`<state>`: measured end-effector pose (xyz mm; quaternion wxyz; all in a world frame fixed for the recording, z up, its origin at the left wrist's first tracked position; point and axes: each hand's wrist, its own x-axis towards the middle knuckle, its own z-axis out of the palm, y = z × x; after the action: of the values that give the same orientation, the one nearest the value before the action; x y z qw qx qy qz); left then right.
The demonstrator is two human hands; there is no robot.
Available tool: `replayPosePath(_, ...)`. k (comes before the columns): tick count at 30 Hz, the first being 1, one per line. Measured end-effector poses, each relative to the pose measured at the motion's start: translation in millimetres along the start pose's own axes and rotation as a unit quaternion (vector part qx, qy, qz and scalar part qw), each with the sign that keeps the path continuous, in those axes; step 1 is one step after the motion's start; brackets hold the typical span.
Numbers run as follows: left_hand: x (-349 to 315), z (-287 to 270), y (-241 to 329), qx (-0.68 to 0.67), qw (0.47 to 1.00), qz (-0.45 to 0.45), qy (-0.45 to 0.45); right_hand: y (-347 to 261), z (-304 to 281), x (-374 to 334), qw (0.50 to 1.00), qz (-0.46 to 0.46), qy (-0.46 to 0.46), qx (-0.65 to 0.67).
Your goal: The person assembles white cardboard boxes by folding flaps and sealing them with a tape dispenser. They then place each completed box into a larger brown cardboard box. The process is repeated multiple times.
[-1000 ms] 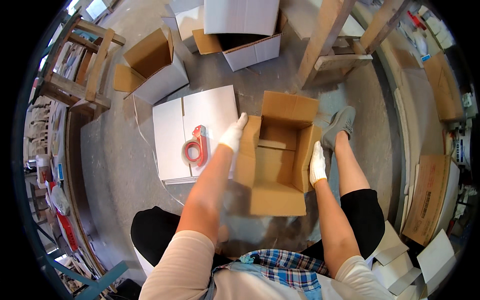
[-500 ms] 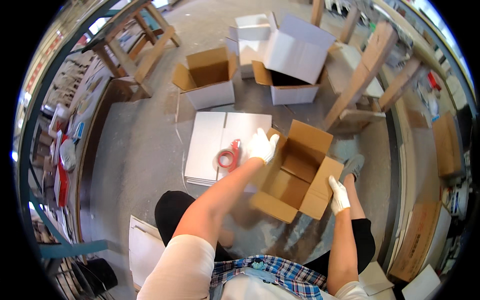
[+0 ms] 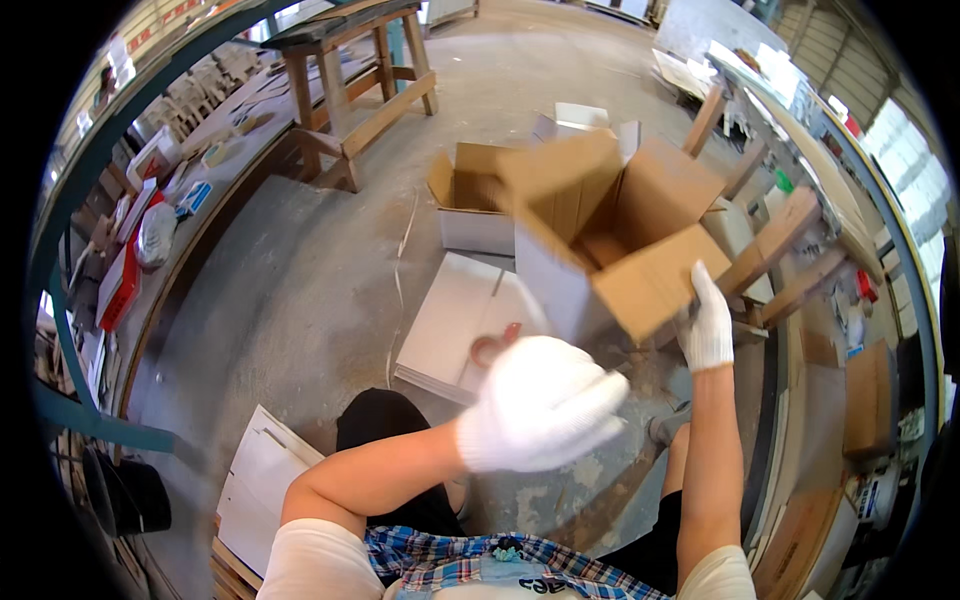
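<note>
An open carton [image 3: 556,285], white outside and brown inside, is held up with its flaps spread. My right hand [image 3: 708,325], in a white glove, grips the carton's right flap, thumb on its inner face. Also gloved, my left hand [image 3: 545,405] is off the carton, close to me, its fingers stretched out and holding nothing. Below the carton's left side lies a stack of flat white cardboard [image 3: 450,315]. On that stack is a red tape dispenser [image 3: 490,350], partly hidden by my left hand.
Beyond the stack stands another open carton [image 3: 475,232], with a white carton [image 3: 580,117] behind. Wooden trestle legs [image 3: 775,240] rise on the right, and a wooden stand [image 3: 340,100] at the far left. More flat cardboard [image 3: 265,480] lies by my left knee; a cluttered shelf [image 3: 190,265] runs along the left.
The carton has risen and moved away from me, toward the other cartons, in my right hand. My left hand has let go of its side and come back toward me. The view has shifted.
</note>
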<state>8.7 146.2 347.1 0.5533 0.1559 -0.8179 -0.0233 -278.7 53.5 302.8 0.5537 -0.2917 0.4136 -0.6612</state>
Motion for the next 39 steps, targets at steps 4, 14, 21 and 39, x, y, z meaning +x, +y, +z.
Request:
replayPosePath(4,-13.6,16.7,-11.8,-0.012,0.997,-0.045,-0.061,40.6,74.2,98.4,0.975,0.066,-0.079,0.199)
replayPosePath(14,-25.4,26.4,-45.0,-0.068,0.984,-0.121,-0.11,229.5,142.1,234.0,0.976,0.182,-0.066,0.101)
replayPosePath(21,-33.7,26.0,-57.8,-0.05,0.981,-0.154,-0.108,261.0,114.2,205.5,0.959,0.214,-0.102,-0.157)
replayPosePath(39,-68.8,64.7,-25.4,-0.091,0.876,-0.157,-0.446,351.3,-70.1,24.7,0.683,0.175,0.07,-0.706)
